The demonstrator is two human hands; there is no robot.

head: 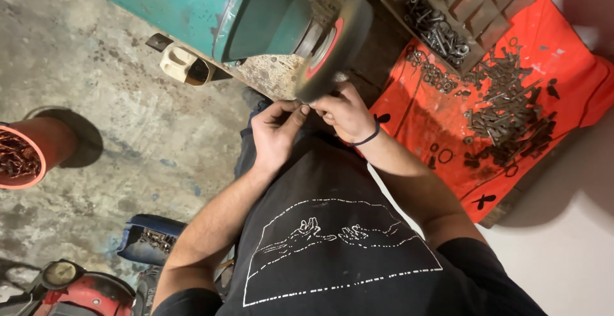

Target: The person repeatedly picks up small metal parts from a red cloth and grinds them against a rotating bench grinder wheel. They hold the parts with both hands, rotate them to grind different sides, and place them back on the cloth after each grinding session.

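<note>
Both hands meet just under the lower edge of a spinning wire wheel (334, 46), which is mounted on a teal grinder (211, 6). The left hand (276, 134) has its fingers (295, 112) curled and pressed together, thumb against forefinger, pinching something small at the tips. The right hand (345, 112), with a dark band (366, 139) round its wrist, closes its fingers (322, 107) on the same spot from the other side. What is pinched between the two sets of fingertips is too small and too hidden to name; it sits right at the wheel's rim, touching or nearly touching it.

Beyond the right fingers, on the far side from the body, an orange cloth (448, 118) is spread over a worktop, and a heap of rusty bolts and nuts (505, 114) lies on it. Above that heap stands a divided wooden tray (467, 2) with more bolts in one compartment.

Well away from the left fingers, an orange bucket (29, 156) of rusty pieces stands on the concrete floor (128, 111). Below the left forearm a blue container (150, 242) holds more small metal parts, and a red machine (83, 290) shows in the bottom corner.
</note>
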